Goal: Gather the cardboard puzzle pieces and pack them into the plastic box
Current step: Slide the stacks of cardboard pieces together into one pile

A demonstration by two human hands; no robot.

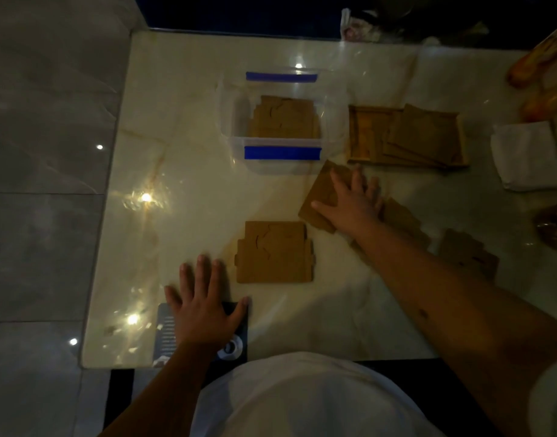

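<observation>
A clear plastic box (pixel 236 121) with blue clips stands at the table's far middle, with brown cardboard puzzle pieces (pixel 285 116) lying flat inside. My right hand (pixel 354 200) lies flat, fingers spread, on a tilted cardboard piece (pixel 321 190) just in front of the box. A stack of pieces (pixel 275 252) lies near the table's middle. More pieces (pixel 403 220) and another pile (pixel 467 253) lie to the right, partly under my forearm. My left hand (pixel 204 305) rests flat and spread on a dark card (pixel 236 342) at the near edge.
A wooden tray (pixel 356 137) holding several cardboard sheets (pixel 425 134) sits right of the box. White folded cloth (pixel 526 156) and packaged items (pixel 541 67) crowd the right edge. The glossy table (pixel 176 152) ends at left above a tiled floor (pixel 50 152).
</observation>
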